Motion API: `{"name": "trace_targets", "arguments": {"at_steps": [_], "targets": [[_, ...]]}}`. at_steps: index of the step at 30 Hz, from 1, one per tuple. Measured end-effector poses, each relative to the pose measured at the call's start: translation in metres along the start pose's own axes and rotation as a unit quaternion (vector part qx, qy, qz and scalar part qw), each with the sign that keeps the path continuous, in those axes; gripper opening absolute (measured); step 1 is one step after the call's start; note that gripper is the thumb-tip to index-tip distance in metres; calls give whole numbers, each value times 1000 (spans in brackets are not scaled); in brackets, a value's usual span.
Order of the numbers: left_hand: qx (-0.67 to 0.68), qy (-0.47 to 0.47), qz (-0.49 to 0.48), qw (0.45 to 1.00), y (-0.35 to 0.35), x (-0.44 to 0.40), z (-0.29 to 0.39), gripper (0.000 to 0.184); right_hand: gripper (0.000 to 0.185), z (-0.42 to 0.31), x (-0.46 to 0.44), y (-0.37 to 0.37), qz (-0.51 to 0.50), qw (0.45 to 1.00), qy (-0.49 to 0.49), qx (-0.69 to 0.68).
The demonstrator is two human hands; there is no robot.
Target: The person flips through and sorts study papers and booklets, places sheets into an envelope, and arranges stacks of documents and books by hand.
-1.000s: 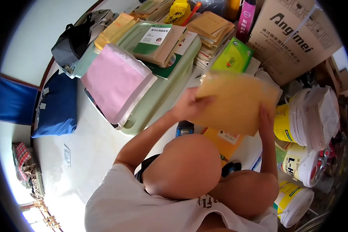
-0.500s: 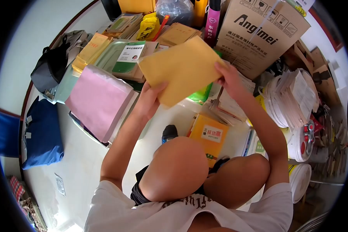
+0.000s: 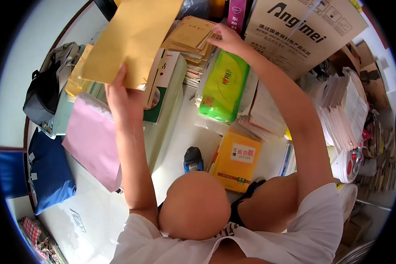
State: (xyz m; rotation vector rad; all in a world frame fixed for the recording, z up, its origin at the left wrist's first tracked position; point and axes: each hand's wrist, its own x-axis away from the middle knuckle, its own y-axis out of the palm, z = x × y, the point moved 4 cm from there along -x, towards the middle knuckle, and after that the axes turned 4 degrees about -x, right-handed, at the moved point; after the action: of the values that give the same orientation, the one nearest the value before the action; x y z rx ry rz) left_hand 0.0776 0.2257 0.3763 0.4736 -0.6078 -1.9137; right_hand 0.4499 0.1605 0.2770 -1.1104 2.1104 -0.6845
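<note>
Pinching the smooth, flat tan envelope (image 3: 134, 39) by its lower edge, the left hand (image 3: 122, 94) tilts it above the pale green plastic box (image 3: 171, 103); the right hand (image 3: 226, 38) bends its fingers at the layered brown-paper stack's (image 3: 191, 33) right edge, their grip unclear.

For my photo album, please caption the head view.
Left hand holding a large envelope, right hand at a stack of brown envelopes.
</note>
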Motion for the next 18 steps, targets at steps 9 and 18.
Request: {"name": "trace_targets", "arguments": {"at_steps": [9, 18], "targets": [[-18, 6, 60, 998, -31, -22, -12, 35, 99, -10, -35, 91, -177, 953, -108, 220], [-52, -49, 117, 991, -37, -11, -20, 38, 98, -31, -32, 97, -149, 926, -82, 336]]}}
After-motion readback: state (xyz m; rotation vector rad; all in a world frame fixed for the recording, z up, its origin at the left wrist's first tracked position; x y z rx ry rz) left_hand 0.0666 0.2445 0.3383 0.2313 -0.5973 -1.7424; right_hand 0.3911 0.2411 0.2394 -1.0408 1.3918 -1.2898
